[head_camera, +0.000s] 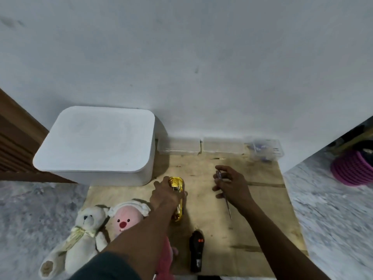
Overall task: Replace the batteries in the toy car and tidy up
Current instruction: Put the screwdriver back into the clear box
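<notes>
A white wall (201, 57) rises behind a wooden board (262, 219) laid on grey marbled floor (333, 209), with a white lidded box (96, 138) beyond the left hand (167, 194) and clear plastic boxes (179, 146) beyond the right hand (232, 186). The left hand curls over the gold toy car (177, 183) on the board; the right hand, beside it, pinches a thin screwdriver (227, 203), its tip pointing toward the person.

White lidded box (96, 142) against the wall, clear tub (179, 146) and second clear tub (223, 145) just beside it. White teddy bear (80, 239) touching pink plush toy (127, 217) at wooden board's (252, 229) near-left edge.
</notes>
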Demonstrator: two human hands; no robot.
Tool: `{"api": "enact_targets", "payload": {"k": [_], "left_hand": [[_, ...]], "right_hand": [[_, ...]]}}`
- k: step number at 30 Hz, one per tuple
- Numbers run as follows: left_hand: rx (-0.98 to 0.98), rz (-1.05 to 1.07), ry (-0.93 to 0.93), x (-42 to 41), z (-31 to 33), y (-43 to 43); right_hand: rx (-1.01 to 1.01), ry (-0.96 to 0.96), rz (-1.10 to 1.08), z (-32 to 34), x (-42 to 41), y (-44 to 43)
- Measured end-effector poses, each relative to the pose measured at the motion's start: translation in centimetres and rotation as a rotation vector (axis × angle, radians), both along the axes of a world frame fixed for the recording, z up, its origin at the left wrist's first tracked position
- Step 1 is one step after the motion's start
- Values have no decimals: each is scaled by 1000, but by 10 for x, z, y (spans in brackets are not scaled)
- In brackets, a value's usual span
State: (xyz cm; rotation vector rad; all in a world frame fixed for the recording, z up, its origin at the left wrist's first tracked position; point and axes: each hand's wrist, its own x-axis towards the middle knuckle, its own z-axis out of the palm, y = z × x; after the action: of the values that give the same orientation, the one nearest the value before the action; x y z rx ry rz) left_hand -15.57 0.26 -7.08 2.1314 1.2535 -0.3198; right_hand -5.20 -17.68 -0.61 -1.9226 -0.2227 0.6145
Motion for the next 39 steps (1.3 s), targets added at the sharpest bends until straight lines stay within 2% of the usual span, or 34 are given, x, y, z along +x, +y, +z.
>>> {"api": "enact_targets", "payload": {"k": [11,15,19,24,32,39], "left_hand": [[60,-5,-31,3,-9,-5],[157,-51,-193,19,9,-4],[148,-166,-341,43,36,12],[269,-335,-283,83,56,52],[352,-446,-136,114,33,92],[403,-527,36,132,6,107]], "right_hand": [[32,49,12,-10,25,5],[11,17,28,-17,34,14],[-78,-82,87,-30,50,31],[-146,-73,163,-35,70,66],[-465,-435,485,-48,108,121],[-690,-571,647,-69,119,150]]}}
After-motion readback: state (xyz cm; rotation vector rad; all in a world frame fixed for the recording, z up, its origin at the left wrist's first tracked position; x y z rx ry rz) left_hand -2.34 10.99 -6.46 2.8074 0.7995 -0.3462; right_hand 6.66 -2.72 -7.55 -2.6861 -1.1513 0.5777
